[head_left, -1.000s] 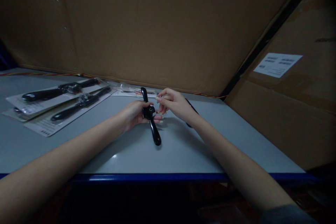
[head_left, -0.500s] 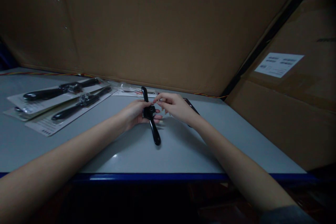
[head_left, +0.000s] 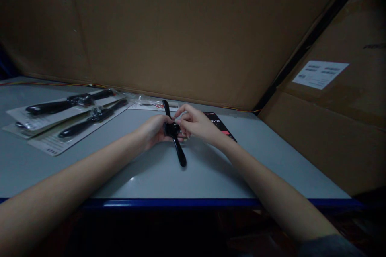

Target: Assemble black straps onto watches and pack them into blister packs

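A black spokeshave (head_left: 180, 153) with two long handles is held above the table, one handle pointing away and the other toward me. My left hand (head_left: 155, 130) is closed around its middle, thumb on top and fingers beneath. At the centre of the tool, my right hand (head_left: 193, 122) brings thumb and forefinger together in a pinch. Whatever lies between those fingertips is too small and dark to make out. Right behind my right hand, a phone (head_left: 224, 126) with a lit timer screen rests on the table, partly covered by the hand.
Several packaged spokeshaves (head_left: 81, 124) on cards lie at the left. Clear plastic packaging (head_left: 144, 100) sits near the back edge. A cardboard wall (head_left: 181, 36) stands behind the table (head_left: 211, 180), and a cardboard box (head_left: 334, 128) with a label borders the right.
My right hand has come in slightly to the left, its thumb and forefinger now pinched at the spokeshave's centre. More of the phone shows, its screen now lit. The left hand stays put.
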